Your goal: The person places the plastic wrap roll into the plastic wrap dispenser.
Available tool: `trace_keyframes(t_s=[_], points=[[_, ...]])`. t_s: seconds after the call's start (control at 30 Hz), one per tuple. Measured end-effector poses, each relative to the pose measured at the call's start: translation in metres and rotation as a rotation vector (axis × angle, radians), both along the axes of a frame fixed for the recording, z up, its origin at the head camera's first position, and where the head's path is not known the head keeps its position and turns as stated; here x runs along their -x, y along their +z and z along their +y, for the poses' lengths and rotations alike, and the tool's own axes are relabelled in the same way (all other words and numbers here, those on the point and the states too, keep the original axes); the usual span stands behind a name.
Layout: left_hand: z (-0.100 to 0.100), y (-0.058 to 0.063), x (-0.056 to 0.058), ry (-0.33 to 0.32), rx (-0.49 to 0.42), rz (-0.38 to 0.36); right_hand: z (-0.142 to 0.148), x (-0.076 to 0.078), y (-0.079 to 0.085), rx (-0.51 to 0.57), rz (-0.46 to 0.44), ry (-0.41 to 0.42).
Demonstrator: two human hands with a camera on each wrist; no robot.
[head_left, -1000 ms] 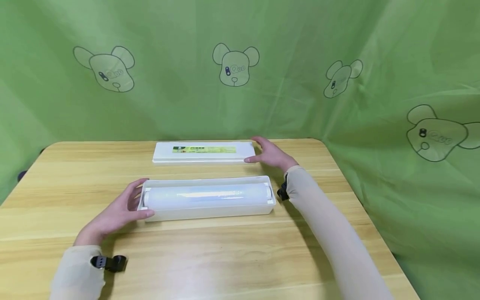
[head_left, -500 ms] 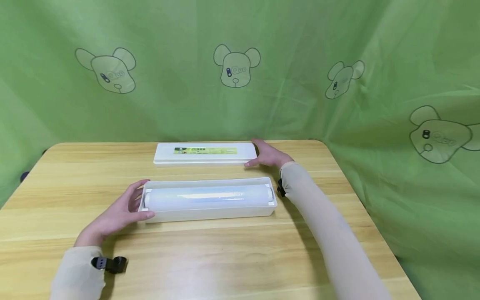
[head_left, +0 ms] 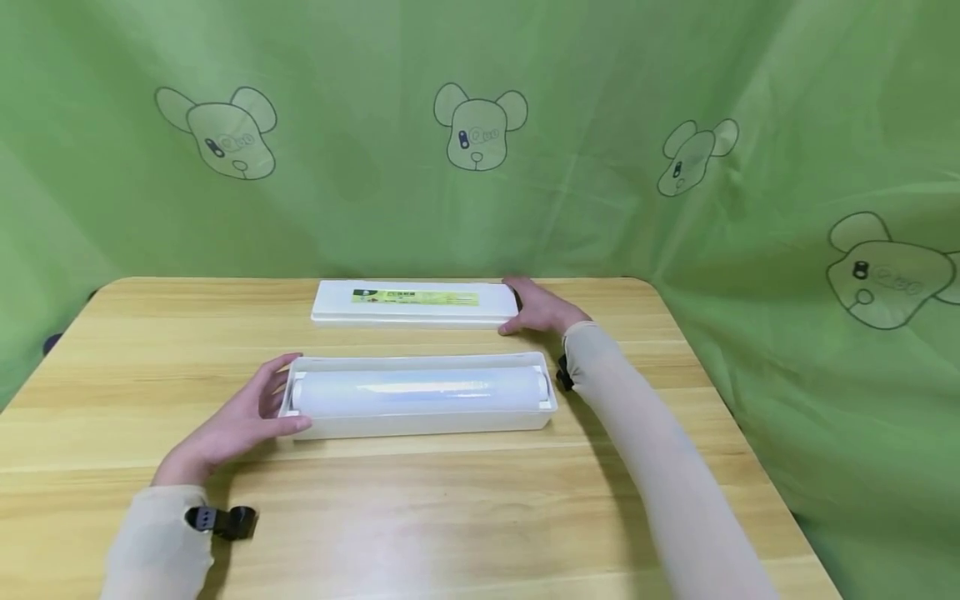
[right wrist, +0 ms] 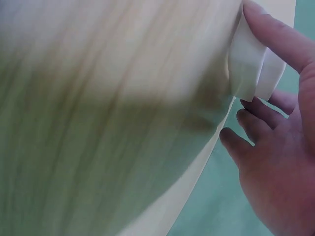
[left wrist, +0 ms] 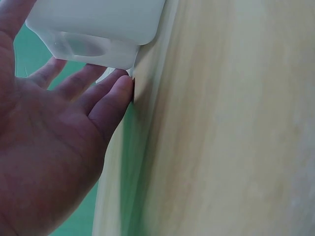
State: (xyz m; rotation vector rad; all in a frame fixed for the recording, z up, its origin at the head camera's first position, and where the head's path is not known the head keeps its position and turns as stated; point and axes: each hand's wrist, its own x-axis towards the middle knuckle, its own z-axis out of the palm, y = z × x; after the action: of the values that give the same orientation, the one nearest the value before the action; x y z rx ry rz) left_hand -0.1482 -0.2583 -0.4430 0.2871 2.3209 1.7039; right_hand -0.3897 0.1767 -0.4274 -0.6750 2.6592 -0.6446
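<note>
An open, long white plastic box [head_left: 420, 425] lies crosswise on the table, holding a roll of plastic film [head_left: 420, 392]. My left hand [head_left: 243, 421] grips the box's left end, thumb along the front wall and fingers round the back corner. The left wrist view shows the end of the box [left wrist: 98, 22] over the fingers. Farther back lies a flat white lid [head_left: 337, 307] with a green and yellow label [head_left: 416, 297]. My right hand [head_left: 543, 308] holds the lid's right end, thumb at the front edge and fingers behind it. In the right wrist view, the lid's end [right wrist: 246, 64] sits between thumb and fingers.
Both things stand on a light wood-grain table [head_left: 435, 517], the lid close to its back edge. A green curtain [head_left: 585, 150] printed with mouse heads hangs behind and to the right. Each wrist wears a small black camera [head_left: 236, 522] over a pale sleeve.
The right hand has shifted slightly at the lid's end, its wrist a little to the left. The left hand keeps its grip, and box and lid stay in place.
</note>
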Motion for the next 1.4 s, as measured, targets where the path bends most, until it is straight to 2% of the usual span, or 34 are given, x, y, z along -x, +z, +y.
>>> trace_keyframes(t_s=[0.17,0.63,1.0,1.13,1.4], points=[[-0.001,-0.002,-0.003,0.004,0.003,0.007,0.0,0.0,0.002,-0.022,0.008,0.029],[0.0,-0.005,-0.003,0.0,-0.015,0.006,0.003,-0.006,0.009,0.043,0.017,0.019],[0.002,-0.006,-0.002,0.002,-0.02,0.007,0.009,-0.008,0.006,0.116,-0.012,-0.005],[0.001,-0.004,-0.002,0.004,-0.01,0.01,0.01,-0.007,0.005,0.177,-0.021,-0.011],[0.003,-0.003,-0.001,0.001,-0.015,0.01,0.012,-0.015,0.005,0.27,-0.015,-0.048]])
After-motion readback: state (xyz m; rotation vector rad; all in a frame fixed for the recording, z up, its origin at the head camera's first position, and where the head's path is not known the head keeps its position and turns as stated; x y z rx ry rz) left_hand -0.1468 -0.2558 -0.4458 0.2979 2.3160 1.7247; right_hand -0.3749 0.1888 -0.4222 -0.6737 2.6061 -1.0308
